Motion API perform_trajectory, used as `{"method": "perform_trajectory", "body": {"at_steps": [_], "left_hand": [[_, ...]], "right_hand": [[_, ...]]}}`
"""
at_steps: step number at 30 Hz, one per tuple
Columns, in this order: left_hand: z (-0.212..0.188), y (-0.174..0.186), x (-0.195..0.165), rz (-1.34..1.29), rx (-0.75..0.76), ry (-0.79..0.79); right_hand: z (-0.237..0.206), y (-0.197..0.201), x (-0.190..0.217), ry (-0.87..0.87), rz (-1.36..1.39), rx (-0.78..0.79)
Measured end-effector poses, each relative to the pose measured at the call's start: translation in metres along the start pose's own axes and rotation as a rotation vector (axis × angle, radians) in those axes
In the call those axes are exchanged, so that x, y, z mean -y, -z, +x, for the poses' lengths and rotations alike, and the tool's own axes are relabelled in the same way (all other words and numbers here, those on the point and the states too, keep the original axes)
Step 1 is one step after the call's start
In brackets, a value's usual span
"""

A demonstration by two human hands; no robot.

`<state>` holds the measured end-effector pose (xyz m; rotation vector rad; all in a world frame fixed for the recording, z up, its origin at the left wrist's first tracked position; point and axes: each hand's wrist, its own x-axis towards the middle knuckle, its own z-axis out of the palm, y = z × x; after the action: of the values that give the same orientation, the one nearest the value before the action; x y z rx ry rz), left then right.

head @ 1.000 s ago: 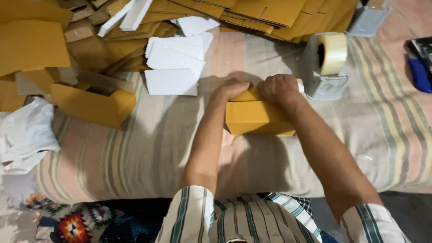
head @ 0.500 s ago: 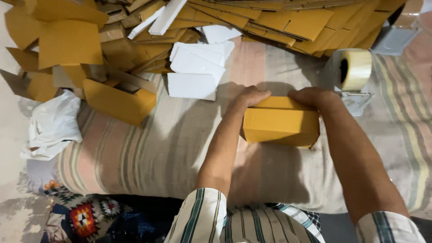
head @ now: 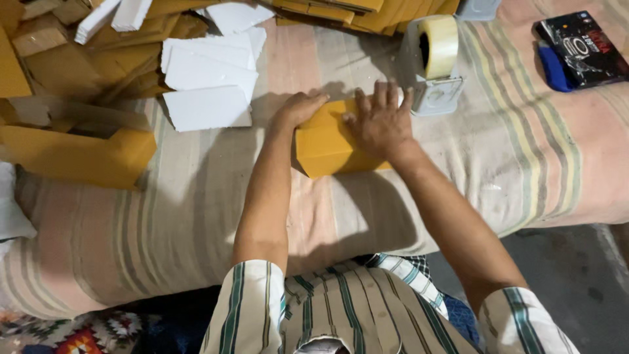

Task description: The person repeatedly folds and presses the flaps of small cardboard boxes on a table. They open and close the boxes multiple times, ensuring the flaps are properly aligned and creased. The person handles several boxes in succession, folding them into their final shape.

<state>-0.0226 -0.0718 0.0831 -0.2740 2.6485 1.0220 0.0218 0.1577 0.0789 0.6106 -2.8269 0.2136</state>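
Both hands pressed on a small yellow cardboard box [head: 327, 144] lying on a striped beige-and-pink bed cover [head: 511, 170]. Left hand [head: 299, 108] curled loosely over the box's far left corner, fingers bent down along its edge, resting rather than gripping. Right hand [head: 379, 121] spread flat and wide open on the box top, fingers fanned toward the far side, palm down, closed around nothing.

Just beyond the right hand's fingertips, nearly touching them, a grey tape dispenser carrying a roll of clear packing tape [head: 434, 62]. Well off to the right of that hand, near the far edge of the bed, a black rectangular packet [head: 580, 49] lying on something blue, possibly a cloth, though too little shows to tell.

Beyond and left of the left hand, a loose stack of white foam sheets [head: 206, 82], close but apart from the box. Farther left, an open yellow cardboard carton [head: 78, 154] lying on its side, and behind it a heap of flattened yellow and brown cardboard pieces [head: 72, 59]. More folded yellow cardboard [head: 386, 13] stacked past the dispenser at the top of the view.

Sleeves of a green-and-white striped shirt [head: 262, 308] visible below both forearms.
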Motion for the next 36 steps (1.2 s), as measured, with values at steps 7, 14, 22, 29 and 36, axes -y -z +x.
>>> {"method": "perform_trajectory", "body": {"at_steps": [7,14,22,29,36], "left_hand": [[-0.051,-0.010,-0.036,0.191,-0.063,0.106],[-0.080,-0.090,-0.062,0.506,-0.457,-0.225],[-0.071,-0.064,-0.031,0.374,-0.411,-0.097],[-0.057,-0.064,-0.016,0.261,-0.447,0.000],[-0.052,-0.060,-0.011,0.227,-0.505,-0.033]], "right_hand": [[-0.005,0.004,0.000,-0.012,0.059,0.086],[-0.014,0.000,-0.008,-0.114,0.139,-0.224],[-0.014,-0.014,-0.015,0.032,0.032,-0.224],[0.018,-0.016,0.020,0.154,-0.036,-0.112],[0.029,-0.006,0.002,0.115,0.006,0.123]]}}
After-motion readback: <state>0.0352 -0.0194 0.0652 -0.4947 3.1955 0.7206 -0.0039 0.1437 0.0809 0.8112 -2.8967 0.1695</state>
